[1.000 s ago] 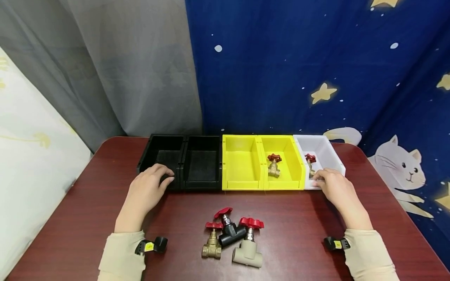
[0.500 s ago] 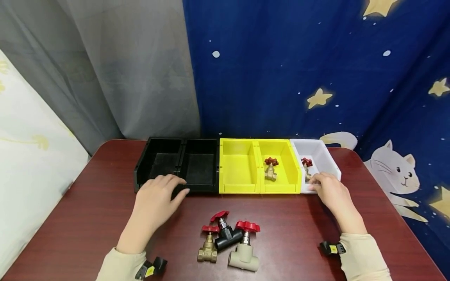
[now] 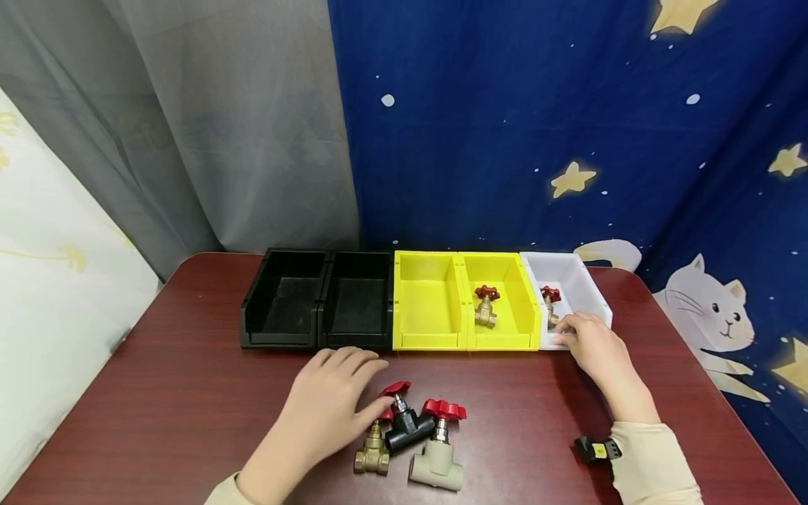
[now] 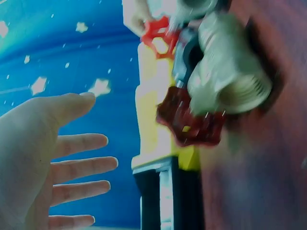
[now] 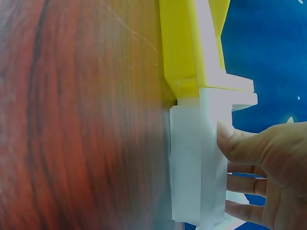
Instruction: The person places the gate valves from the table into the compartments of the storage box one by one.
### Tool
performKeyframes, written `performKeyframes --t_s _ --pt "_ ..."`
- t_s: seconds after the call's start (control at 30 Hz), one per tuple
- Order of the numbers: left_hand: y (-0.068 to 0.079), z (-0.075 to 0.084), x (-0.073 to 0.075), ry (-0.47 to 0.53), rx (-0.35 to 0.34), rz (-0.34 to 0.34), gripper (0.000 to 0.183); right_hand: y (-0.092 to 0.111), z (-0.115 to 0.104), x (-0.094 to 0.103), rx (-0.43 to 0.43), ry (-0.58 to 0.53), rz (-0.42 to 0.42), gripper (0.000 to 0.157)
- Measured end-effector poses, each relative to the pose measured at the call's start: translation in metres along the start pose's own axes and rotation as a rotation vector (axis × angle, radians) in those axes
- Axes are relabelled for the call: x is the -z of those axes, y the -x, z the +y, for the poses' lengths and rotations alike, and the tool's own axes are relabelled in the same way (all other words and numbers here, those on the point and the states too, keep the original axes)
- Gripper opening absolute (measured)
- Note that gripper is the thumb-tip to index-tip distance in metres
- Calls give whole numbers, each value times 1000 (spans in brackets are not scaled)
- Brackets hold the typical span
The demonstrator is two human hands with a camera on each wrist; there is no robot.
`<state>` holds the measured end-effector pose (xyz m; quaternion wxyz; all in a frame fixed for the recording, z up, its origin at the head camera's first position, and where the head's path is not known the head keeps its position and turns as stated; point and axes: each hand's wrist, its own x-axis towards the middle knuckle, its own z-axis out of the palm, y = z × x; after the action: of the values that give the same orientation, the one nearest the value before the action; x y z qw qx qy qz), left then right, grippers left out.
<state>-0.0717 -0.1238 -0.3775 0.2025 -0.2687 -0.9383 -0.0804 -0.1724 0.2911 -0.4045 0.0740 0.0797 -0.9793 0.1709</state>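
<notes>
With fingers spread and holding nothing, my left hand (image 3: 331,403) hovers by the brass gate valve (image 3: 372,454), well inside the left edge of the worktop (image 3: 158,393); my right hand (image 3: 596,344), fingers loosely extended, rests on the white bin (image 3: 583,284) near the back right corner.

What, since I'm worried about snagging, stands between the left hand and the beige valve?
In the head view, the black valve lies between the left hand and the beige valve, with the brass valve just left of it. From above, nothing visible covers the beige valve.
</notes>
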Motion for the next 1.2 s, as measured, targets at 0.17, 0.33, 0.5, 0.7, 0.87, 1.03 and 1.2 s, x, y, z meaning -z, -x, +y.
performKeyframes --t_s 0.17,0.33,0.5,0.7,0.87,1.03,1.2 --pt "2 14 -8 30 -48 -24 45 0 0 -1 -7 0 -6 8" --pt "0 26 -10 32 -86 -66 48 -1 0 0 -21 5 -16 7" --pt "-3 37 -12 33 -138 -113 52 -1 1 0 -31 2 -24 7" --pt "-4 51 -19 35 -212 -96 55 0 1 0 -33 2 -21 7" --pt "-7 60 -25 18 -256 -107 61 0 0 0 -34 8 -21 7" --pt "-9 67 -32 -8 -293 -176 69 1 0 0 -36 17 -18 7" --pt "-12 73 -37 -19 -315 -258 77 1 -1 0 -28 19 -5 7"
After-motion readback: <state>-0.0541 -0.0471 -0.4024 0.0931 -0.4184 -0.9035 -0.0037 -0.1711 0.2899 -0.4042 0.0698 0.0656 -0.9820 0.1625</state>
